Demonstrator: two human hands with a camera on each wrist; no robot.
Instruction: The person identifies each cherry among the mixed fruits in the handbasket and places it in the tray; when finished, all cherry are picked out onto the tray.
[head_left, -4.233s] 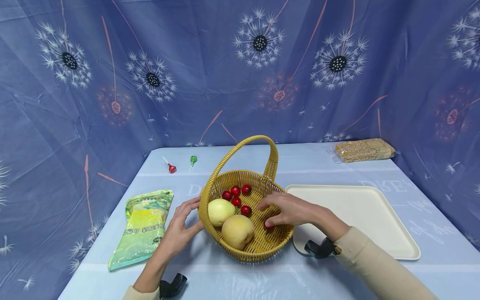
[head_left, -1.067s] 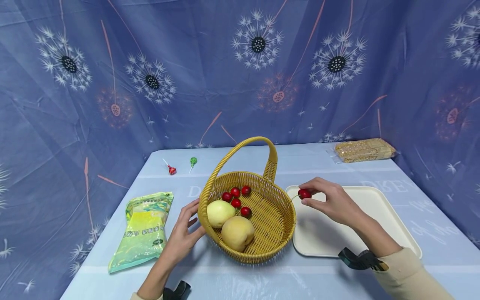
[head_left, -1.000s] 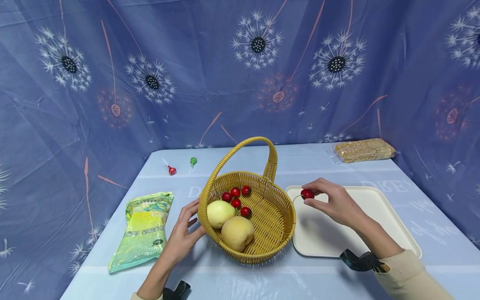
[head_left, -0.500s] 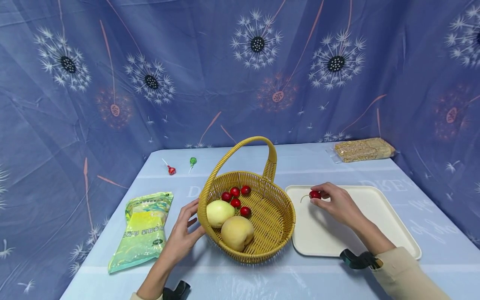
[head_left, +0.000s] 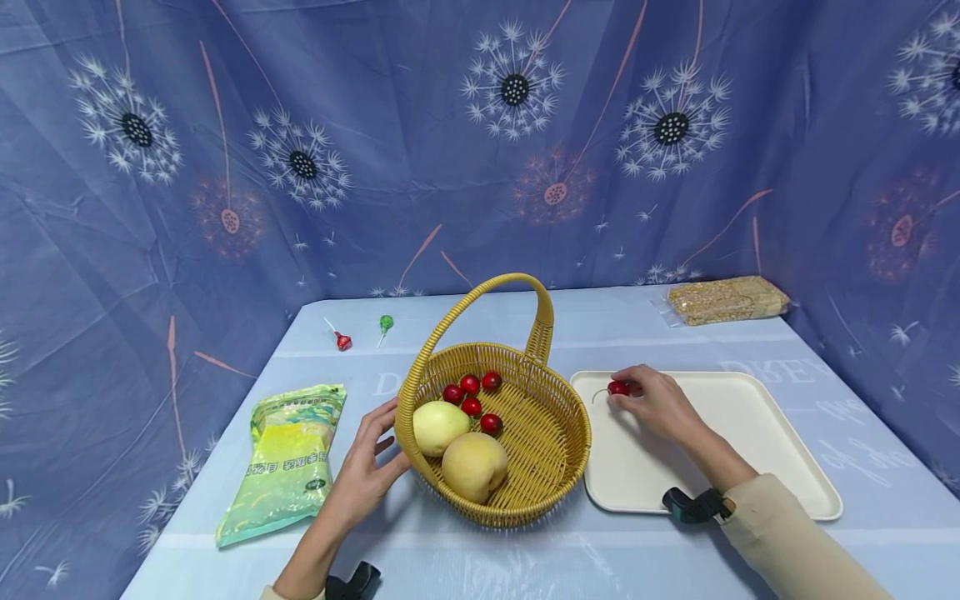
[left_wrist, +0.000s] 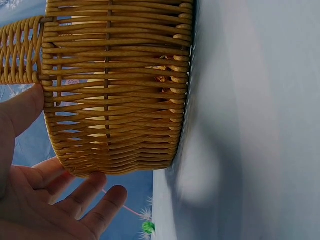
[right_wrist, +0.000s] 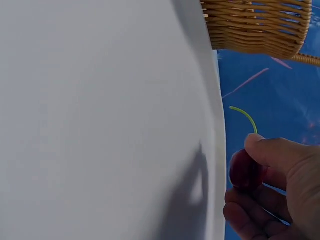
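Over the far left part of the white tray, my right hand pinches a dark red cherry between thumb and fingers. Its green stem sticks out in the right wrist view, and the cherry is above the tray surface there. My left hand touches the left side of the yellow wicker basket, thumb at the rim and fingers spread loosely along the wall. Inside the basket lie several cherries, a pale yellow-green fruit and a yellow peach.
A green and yellow packet lies left of my left hand. Behind it are a red lollipop and a green lollipop. A clear bag of grain-like pieces sits at the back right. The basket's tall handle arches over it.
My right hand has gone from inside the basket to over the tray with a cherry, and lately shifted slightly left and lower. My left hand stays at the basket.
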